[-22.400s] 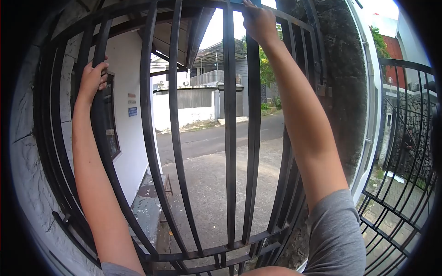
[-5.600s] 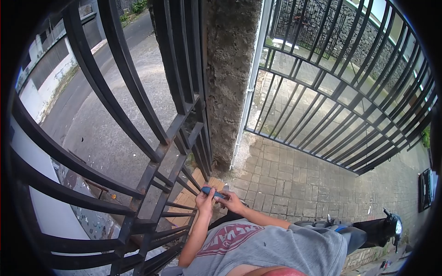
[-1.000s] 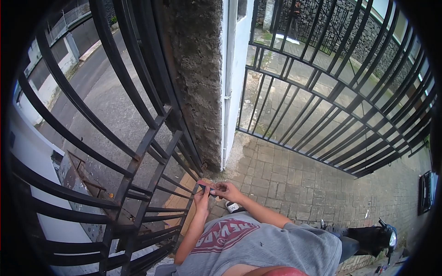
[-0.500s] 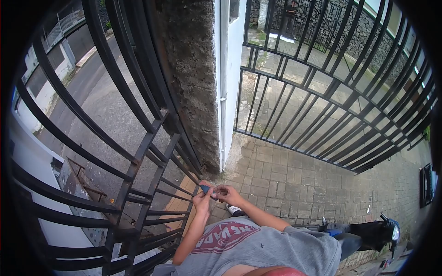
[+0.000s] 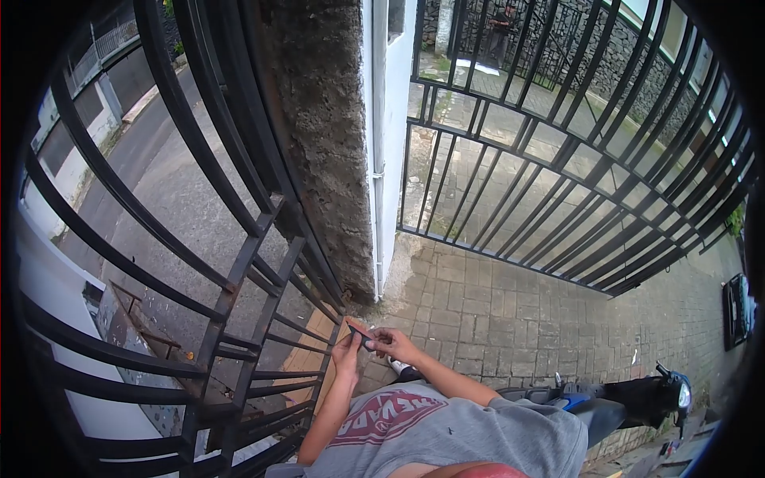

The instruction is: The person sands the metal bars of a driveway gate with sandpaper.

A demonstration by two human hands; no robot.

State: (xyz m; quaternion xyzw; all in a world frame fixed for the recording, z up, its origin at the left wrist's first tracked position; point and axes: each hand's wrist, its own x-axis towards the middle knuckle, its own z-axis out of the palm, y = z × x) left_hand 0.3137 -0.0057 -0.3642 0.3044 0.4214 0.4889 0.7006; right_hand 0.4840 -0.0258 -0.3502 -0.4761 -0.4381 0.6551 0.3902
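Observation:
Both hands meet in front of my grey shirt, beside the lower end of the black metal gate (image 5: pixel 263 263). Between them is a small dark folded sheet (image 5: pixel 363 338), its exact kind too small to make out. My left hand (image 5: pixel 346 352) is closed on its near left part. From the right, my right hand (image 5: pixel 392 343) pinches the sheet's other side with the fingertips. A reddish-brown surface (image 5: pixel 355 322) shows just beyond the fingers.
A rough concrete pillar (image 5: pixel 331 143) with a white pipe (image 5: pixel 377 159) rises ahead. Another barred gate (image 5: pixel 518 151) stands over the paving to the right. A motorbike (image 5: pixel 637 398) is parked at lower right. A tan board (image 5: pixel 307 354) lies behind the left bars. Beyond the far gate stands a person (image 5: pixel 500 32).
The dark sheet has turned between my fingers: its blue face showed before, and now it looks dark grey. The view has shifted slightly. Both hands stay close together.

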